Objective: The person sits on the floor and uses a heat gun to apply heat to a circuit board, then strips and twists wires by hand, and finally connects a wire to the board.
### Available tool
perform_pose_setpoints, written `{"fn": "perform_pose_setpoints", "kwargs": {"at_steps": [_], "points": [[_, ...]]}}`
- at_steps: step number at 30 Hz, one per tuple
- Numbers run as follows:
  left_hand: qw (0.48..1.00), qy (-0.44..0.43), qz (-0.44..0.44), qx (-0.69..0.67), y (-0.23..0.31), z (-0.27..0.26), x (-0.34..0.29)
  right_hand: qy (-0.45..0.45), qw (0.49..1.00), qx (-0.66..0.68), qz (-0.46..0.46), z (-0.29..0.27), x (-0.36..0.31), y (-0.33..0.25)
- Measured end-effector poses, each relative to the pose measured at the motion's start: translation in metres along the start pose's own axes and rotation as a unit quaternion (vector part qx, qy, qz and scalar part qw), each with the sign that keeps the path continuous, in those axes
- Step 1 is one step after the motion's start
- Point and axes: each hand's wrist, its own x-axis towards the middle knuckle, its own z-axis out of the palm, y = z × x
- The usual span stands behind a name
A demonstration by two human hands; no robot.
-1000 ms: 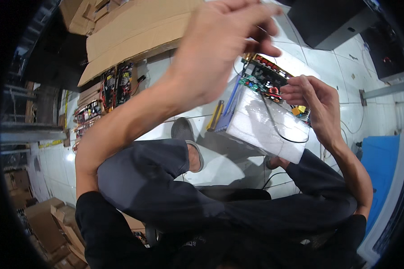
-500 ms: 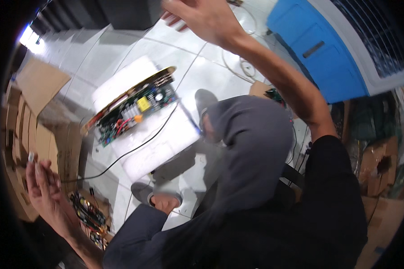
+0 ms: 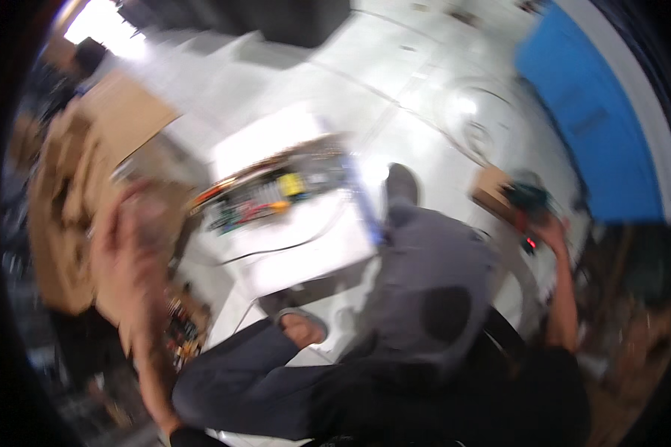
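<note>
Dark green gadget by right hand, beside brown carton; too blurry to tell if gripped, sloppy hold could mean drop. Left hand out by cardboard boxes, can't tell if holding anything. Slack black cable worries me tbh: one snag could yank circuit board off white foam.

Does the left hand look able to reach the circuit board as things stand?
Probably yes: the left hand is to the left of the circuit board, and nothing visibly covers the board's near side.
</note>
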Motion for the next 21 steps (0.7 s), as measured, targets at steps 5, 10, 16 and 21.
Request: {"fn": "perform_pose_setpoints", "kwargs": {"at_steps": [5, 10, 16, 21], "points": [[0.992, -0.113, -0.049, 0.000, 0.027, 0.026, 0.006, -0.024, 0.984, 0.176, 0.004, 0.051, 0.007, 0.016], [0.983, -0.140, -0.083, -0.085, 0.016, 0.032, 0.008, -0.039, 0.993, 0.051, 0.104, 0.046, 0.022, 0.009], [0.961, -0.118, -0.193, -0.162, 0.016, 0.035, 0.010, 0.045, 0.958, 0.253, 0.128, 0.038, 0.005, 0.013], [0.949, -0.124, -0.220, -0.189, 0.002, 0.029, 0.006, 0.086, 0.852, 0.504, 0.116, 0.002, 0.001, -0.054]]}}
